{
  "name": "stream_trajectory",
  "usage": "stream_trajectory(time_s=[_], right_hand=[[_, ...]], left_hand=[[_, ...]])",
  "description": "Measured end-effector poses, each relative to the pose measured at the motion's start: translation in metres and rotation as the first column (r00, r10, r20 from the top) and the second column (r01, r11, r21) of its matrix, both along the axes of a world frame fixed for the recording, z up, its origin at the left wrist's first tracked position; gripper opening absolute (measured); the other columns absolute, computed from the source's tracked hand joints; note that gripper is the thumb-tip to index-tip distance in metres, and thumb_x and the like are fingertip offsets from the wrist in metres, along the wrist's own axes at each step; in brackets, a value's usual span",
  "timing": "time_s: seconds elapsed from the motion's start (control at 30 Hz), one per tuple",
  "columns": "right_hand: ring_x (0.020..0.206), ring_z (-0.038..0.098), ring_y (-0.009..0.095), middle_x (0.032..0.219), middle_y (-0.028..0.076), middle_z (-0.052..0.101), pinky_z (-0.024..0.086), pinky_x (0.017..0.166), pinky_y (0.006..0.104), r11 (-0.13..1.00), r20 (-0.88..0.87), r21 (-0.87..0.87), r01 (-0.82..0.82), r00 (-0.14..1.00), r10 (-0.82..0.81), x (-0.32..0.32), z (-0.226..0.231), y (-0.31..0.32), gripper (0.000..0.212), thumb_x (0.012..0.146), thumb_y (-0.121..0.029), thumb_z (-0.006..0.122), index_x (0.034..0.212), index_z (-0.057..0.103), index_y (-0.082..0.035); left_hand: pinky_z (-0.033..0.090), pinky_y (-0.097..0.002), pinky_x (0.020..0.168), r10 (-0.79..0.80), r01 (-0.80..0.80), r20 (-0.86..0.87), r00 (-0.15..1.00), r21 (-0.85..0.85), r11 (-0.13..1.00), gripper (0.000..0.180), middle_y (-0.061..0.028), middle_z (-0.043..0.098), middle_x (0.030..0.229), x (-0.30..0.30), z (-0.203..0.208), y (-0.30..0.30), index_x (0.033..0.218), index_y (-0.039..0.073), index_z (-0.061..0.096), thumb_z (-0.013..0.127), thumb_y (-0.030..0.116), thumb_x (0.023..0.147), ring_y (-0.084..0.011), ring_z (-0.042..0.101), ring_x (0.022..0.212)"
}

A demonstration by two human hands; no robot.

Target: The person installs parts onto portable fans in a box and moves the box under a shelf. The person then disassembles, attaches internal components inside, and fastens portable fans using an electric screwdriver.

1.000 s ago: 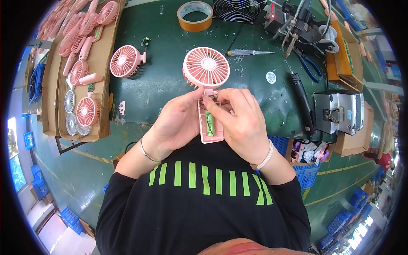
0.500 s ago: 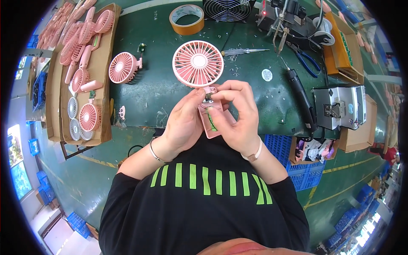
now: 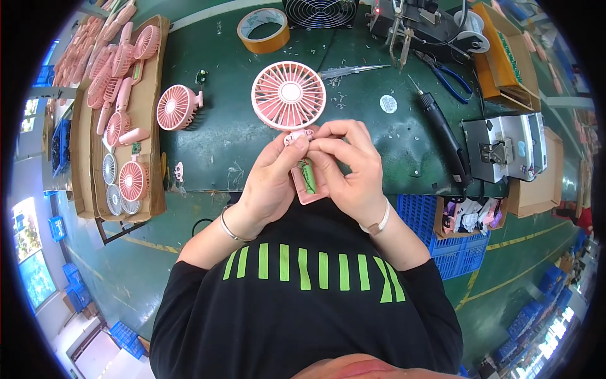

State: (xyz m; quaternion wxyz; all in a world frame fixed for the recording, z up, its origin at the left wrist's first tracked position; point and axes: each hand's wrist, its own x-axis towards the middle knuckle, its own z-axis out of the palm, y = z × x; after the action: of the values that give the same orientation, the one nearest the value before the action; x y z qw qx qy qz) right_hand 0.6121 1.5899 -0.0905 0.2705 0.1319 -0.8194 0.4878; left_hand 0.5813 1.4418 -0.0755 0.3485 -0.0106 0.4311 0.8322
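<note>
Between my hands is a pink handheld fan (image 3: 289,93), its round grille pointing away from me and its handle toward me. The handle shell (image 3: 308,198) lies open, with a green battery (image 3: 308,175) and thin wires inside. My left hand (image 3: 265,189) is closed round the left side of the handle, thumb up at the neck. At that neck sits a small pink piece with a white-and-dark cartoon face (image 3: 298,137). My right hand (image 3: 353,167) pinches at the neck and the handle's right edge; its fingertips partly hide what they touch.
A second fan head (image 3: 177,107) with a small circuit board stands left, near a cardboard tray (image 3: 158,180) of pink fan parts. Beyond are a tape roll (image 3: 262,44) and a screwdriver (image 3: 353,71). At right lie an electric screwdriver (image 3: 442,132), pliers (image 3: 451,79) and a metal box (image 3: 499,151).
The small cartoon-face piece now covers the neck where a circuit board showed. My right thumb has drawn back, baring more of the battery. The view has shifted slightly.
</note>
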Motion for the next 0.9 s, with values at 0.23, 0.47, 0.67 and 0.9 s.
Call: stream_trajectory(time_s=[0.23,0.47,0.67,0.9], right_hand=[[0.098,0.054,0.023,0.121,0.015,0.049,0.044,0.085,0.0329,0.987,0.106,-0.058,0.149,0.984,-0.142,0.007,-0.010,-0.019,0.030,0.072,-0.001,0.071,0.097,0.056,-0.004],[0.105,0.049,0.031,0.121,0.021,0.047,0.041,0.091,0.0378,0.912,0.243,-0.373,0.171,0.967,-0.082,0.006,-0.021,-0.018,0.038,0.073,0.000,0.068,0.105,0.047,-0.001],[0.096,0.053,0.033,0.107,0.015,0.052,0.046,0.084,0.0407,0.959,0.221,0.262,0.109,0.961,-0.169,0.030,-0.001,0.005,0.049,0.071,-0.008,0.073,0.117,0.056,-0.002],[0.093,0.057,0.031,0.102,0.014,0.057,0.048,0.081,0.0386,0.934,0.330,0.346,0.088,0.921,-0.209,0.032,-0.010,0.000,0.048,0.069,-0.006,0.073,0.116,0.061,-0.002]], left_hand=[[0.050,-0.0304,0.086,0.104,-0.106,-0.069,0.992,-0.031,0.994,0.032,-0.0085,0.057,0.110,0.004,-0.009,0.011,0.124,-0.001,0.046,0.043,0.023,0.101,-0.0149,0.059,0.098],[0.051,-0.0359,0.091,0.079,-0.128,-0.309,0.948,-0.142,0.981,0.034,-0.0183,0.057,0.121,0.007,-0.016,0.013,0.124,-0.005,0.044,0.039,0.021,0.102,-0.0246,0.061,0.107],[0.055,-0.0330,0.080,0.283,-0.342,-0.351,0.893,-0.118,0.932,0.033,-0.0237,0.060,0.116,-0.022,-0.018,-0.009,0.122,-0.004,0.046,0.039,0.020,0.101,-0.0228,0.064,0.091],[0.051,-0.0350,0.089,0.216,-0.213,0.002,0.976,0.174,0.962,0.041,-0.0140,0.054,0.127,-0.035,-0.028,-0.021,0.130,-0.001,0.043,0.047,0.025,0.099,-0.0186,0.058,0.099]])
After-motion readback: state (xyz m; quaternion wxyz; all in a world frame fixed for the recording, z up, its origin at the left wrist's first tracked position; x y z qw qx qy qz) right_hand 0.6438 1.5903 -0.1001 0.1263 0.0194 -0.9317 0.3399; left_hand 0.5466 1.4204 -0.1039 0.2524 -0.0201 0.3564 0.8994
